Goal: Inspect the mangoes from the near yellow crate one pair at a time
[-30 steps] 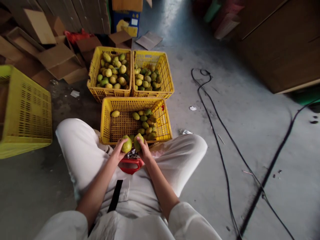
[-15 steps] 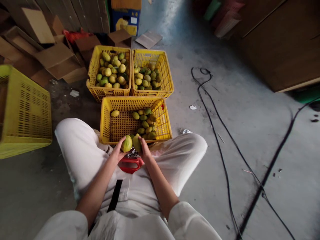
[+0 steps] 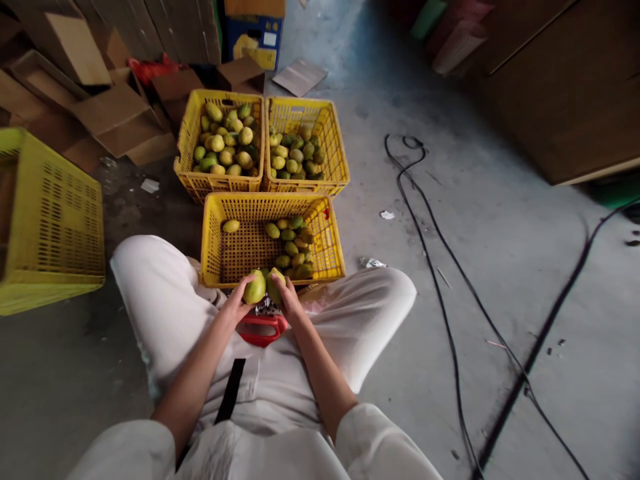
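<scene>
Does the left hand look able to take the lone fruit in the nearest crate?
Probably not yet: the left hand holds a yellow-green fruit, though nothing covers the lone fruit.

Yellow-green fruit (image 3: 255, 288), yellow gridded crate (image 3: 225, 207), white trousers (image 3: 153, 287), black cables (image 3: 453, 333), grey floor (image 3: 363, 227), brown cardboard (image 3: 115, 115), blue-and-yellow box (image 3: 245, 32)

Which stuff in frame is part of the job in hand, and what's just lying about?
In the job, judging by the hands:
left hand, holding a green-yellow fruit
right hand, holding a second fruit
near crate, fruit inside
left back crate and right back crate, probably; both hold fruit

Apparently lying about:
black cable
cardboard boxes
white scrap
</scene>
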{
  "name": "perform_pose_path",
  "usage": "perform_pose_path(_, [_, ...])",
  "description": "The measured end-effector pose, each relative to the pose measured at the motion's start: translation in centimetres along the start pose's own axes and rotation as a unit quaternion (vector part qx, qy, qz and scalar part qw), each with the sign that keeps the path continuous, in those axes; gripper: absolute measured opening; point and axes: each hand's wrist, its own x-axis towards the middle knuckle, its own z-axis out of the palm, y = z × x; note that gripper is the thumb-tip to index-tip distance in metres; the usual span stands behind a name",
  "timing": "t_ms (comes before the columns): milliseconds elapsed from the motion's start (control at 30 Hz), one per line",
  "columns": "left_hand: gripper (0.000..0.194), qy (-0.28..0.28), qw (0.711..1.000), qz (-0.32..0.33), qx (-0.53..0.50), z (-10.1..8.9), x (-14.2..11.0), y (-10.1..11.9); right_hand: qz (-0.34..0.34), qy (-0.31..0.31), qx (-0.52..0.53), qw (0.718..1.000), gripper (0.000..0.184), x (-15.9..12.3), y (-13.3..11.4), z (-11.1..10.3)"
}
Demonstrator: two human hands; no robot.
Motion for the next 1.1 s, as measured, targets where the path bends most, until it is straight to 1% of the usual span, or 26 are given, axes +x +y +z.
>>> perform_pose_path(67, [0.049, 0.015, 0.999, -0.03, -0.014, 0.4, 0.0, 0.1, 0.01, -0.006, 0.005, 1.0, 0.06, 0.0, 0.1, 0.0])
perform_pose_path(133, [0.035, 0.026, 0.998, -0.052, -0.029, 0.8, -0.3, 0.3, 0.013, -0.011, 0.004, 1.0, 0.06, -0.1, 0.1, 0.0])
perform_pose_path(200, [0.024, 0.031, 0.997, -0.061, -0.03, 1.2, -0.6, 0.4, 0.007, -0.012, 0.002, 1.0, 0.059, -0.1, 0.0, -0.1])
perform_pose_path(267, [0.019, 0.035, 0.997, -0.061, -0.02, 1.5, -0.7, 0.5, -0.001, -0.007, 0.003, 1.0, 0.059, -0.1, -0.1, -0.2])
perform_pose_path(367, [0.017, 0.036, 0.998, -0.056, -0.013, 1.7, -0.5, 0.5, -0.013, -0.001, 0.015, 1.0, 0.06, 0.0, 0.0, -0.4])
perform_pose_path(500, [0.016, 0.021, 0.999, -0.032, 0.018, 1.2, -0.2, 0.1, -0.023, 0.014, 0.014, 1.0, 0.062, 0.4, 0.4, -0.5])
perform_pose_path(633, [0.031, -0.013, 0.998, -0.003, 0.057, 0.6, -0.1, -0.5, -0.025, 0.053, -0.009, 0.998, 0.067, 0.9, 1.0, -0.6])
perform_pose_path(700, [0.038, -0.003, 0.998, 0.003, 0.056, 0.5, -0.1, -0.6, -0.033, 0.06, -0.024, 0.997, 0.066, 1.1, 1.2, -0.6])
perform_pose_path(767, [0.042, 0.012, 0.999, 0.01, 0.048, 0.6, -0.1, -0.5, -0.043, 0.053, -0.041, 0.997, 0.065, 1.1, 1.2, -0.6])
perform_pose_path(867, [0.037, 0.017, 0.999, 0.007, 0.043, 0.9, -0.2, -0.2, -0.053, 0.033, -0.057, 0.996, 0.061, 1.1, 1.1, -0.6])
perform_pose_path(1000, [0.031, 0.02, 0.999, -0.005, 0.029, 1.0, -0.2, 0.0, -0.021, 0.004, -0.044, 0.999, 0.057, 0.9, 0.8, -0.5])
perform_pose_path(1100, [0.024, 0.022, 1.0, -0.014, 0.016, 0.8, 0.1, -0.2, -0.021, 0.009, -0.037, 0.999, 0.053, 0.7, 0.6, -0.5])
